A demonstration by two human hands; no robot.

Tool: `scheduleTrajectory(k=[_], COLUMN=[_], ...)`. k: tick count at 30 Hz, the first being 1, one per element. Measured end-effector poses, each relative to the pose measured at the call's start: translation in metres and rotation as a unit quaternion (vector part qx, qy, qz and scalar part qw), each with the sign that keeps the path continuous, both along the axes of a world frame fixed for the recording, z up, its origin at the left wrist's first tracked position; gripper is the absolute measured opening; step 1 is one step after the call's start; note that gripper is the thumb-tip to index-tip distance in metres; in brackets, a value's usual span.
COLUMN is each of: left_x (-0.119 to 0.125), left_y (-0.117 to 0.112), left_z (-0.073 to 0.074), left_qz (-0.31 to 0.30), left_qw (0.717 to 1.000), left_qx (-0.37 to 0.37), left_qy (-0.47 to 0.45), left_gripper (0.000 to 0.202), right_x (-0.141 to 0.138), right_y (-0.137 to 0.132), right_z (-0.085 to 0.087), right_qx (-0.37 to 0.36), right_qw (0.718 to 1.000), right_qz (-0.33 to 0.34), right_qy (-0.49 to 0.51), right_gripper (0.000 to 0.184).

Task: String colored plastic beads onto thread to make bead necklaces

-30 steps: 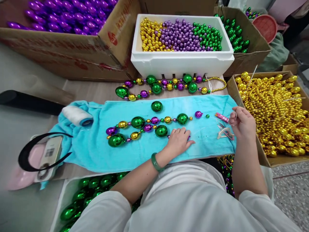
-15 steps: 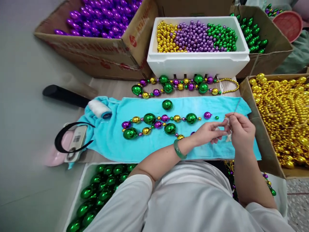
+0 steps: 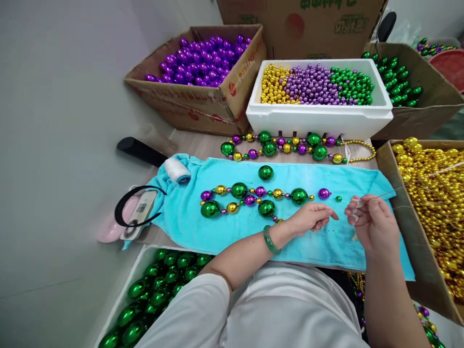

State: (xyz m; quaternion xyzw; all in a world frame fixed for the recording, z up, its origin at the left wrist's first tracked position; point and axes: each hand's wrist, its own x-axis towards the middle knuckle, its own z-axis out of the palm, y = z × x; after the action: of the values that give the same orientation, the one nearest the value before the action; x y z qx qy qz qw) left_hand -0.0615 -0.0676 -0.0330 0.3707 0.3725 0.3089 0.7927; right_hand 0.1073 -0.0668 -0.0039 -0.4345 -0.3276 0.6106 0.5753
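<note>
My right hand (image 3: 377, 220) pinches a thin thread (image 3: 393, 192) that trails off to the upper right; white wraps cover some of its fingertips. To its left, a small green bead (image 3: 338, 198) and a purple bead (image 3: 324, 194) lie spaced apart on the turquoise towel (image 3: 232, 237). My left hand (image 3: 313, 217), with a green bangle (image 3: 270, 239) at the wrist, hovers low over the towel. Its index finger stretches out, and no object shows in it. A looped strand of green, gold and purple beads (image 3: 250, 200) runs partly behind that hand. A loose large green bead (image 3: 266, 172) sits above the strand.
Behind the towel lies another beaded necklace (image 3: 269, 148). A white foam box (image 3: 319, 118) holds small beads. Cartons of purple beads (image 3: 203, 63) and gold beads (image 3: 435, 193) flank the table. A thread spool (image 3: 177, 171) and black headband (image 3: 119, 217) are left; large green beads (image 3: 159, 295) sit below.
My hands, together before, have come apart, the right hand moving right with the thread. The camera view has shifted, so the scene sits lower and farther right.
</note>
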Motion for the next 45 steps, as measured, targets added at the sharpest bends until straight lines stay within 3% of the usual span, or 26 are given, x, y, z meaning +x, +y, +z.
scheduleTrajectory(k=[5, 9, 12, 13, 15, 18, 20, 22, 25, 28, 32, 37, 39, 40, 41, 43, 45], left_x=[0.001, -0.002, -0.018, -0.027, -0.049, -0.087, -0.107, -0.12, -0.122, -0.112, -0.101, -0.104, -0.106, -0.105, -0.103, -0.097, -0.093], left_y=[0.004, 0.011, 0.035, 0.05, 0.093, 0.179, 0.238, 0.287, 0.332, 0.354, 0.37, 0.366, 0.347, 0.33, 0.308, 0.25, 0.185], left_z=[-0.006, 0.002, 0.026, 0.037, 0.064, 0.095, 0.102, 0.098, 0.086, 0.078, 0.076, 0.084, 0.095, 0.102, 0.108, 0.117, 0.113], left_qz=[-0.019, -0.074, -0.124, -0.11, -0.025, 0.121, 0.173, 0.16, 0.101, 0.051, 0.006, 0.048, 0.09, 0.116, 0.143, 0.119, 0.129], left_qw=[0.999, 0.991, 0.96, 0.938, 0.883, 0.77, 0.691, 0.654, 0.656, 0.663, 0.648, 0.623, 0.639, 0.665, 0.704, 0.828, 0.915], left_qx=[-0.017, -0.023, 0.106, 0.18, 0.3, 0.399, 0.417, 0.413, 0.373, 0.334, 0.275, 0.333, 0.367, 0.388, 0.397, 0.363, 0.252], left_qy=[0.038, 0.111, 0.229, 0.275, 0.359, 0.482, 0.564, 0.613, 0.648, 0.669, 0.71, 0.706, 0.67, 0.628, 0.571, 0.411, 0.287], left_gripper=[0.03, 0.028, 0.029, 0.031, 0.034, 0.03, 0.03, 0.029, 0.028, 0.028, 0.035, 0.032, 0.031, 0.033, 0.037, 0.033, 0.029], right_x=[-0.008, -0.008, 0.0, 0.003, 0.01, 0.017, 0.019, 0.021, 0.025, 0.032, 0.037, 0.034, 0.03, 0.027, 0.023, 0.014, 0.003], right_y=[0.0, 0.002, 0.004, 0.005, 0.008, 0.011, 0.014, 0.016, 0.017, 0.016, 0.014, 0.008, 0.006, 0.005, 0.003, 0.0, -0.003], right_z=[-0.008, -0.01, -0.011, -0.012, -0.014, -0.016, -0.017, -0.017, -0.015, -0.012, -0.01, -0.011, -0.012, -0.014, -0.016, -0.02, -0.024], right_qx=[-0.007, 0.007, 0.019, 0.019, 0.014, 0.01, 0.005, -0.001, 0.0, -0.004, -0.016, -0.009, 0.0, 0.007, 0.014, 0.025, 0.032], right_qw=[0.999, 0.998, 0.995, 0.995, 0.994, 0.994, 0.995, 0.995, 0.994, 0.994, 0.992, 0.987, 0.984, 0.983, 0.982, 0.982, 0.979], right_qz=[0.043, 0.065, 0.083, 0.085, 0.084, 0.07, 0.057, 0.05, 0.047, 0.038, 0.038, 0.021, 0.016, 0.017, 0.02, 0.033, 0.059], right_qy=[0.006, -0.026, -0.047, -0.054, -0.066, -0.078, -0.082, -0.087, -0.095, -0.107, -0.121, -0.161, -0.18, -0.184, -0.185, -0.185, -0.192], right_gripper=[0.016, 0.021, 0.023, 0.023, 0.021, 0.014, 0.013, 0.013, 0.013, 0.014, 0.014, 0.013, 0.014, 0.014, 0.014, 0.012, 0.011])
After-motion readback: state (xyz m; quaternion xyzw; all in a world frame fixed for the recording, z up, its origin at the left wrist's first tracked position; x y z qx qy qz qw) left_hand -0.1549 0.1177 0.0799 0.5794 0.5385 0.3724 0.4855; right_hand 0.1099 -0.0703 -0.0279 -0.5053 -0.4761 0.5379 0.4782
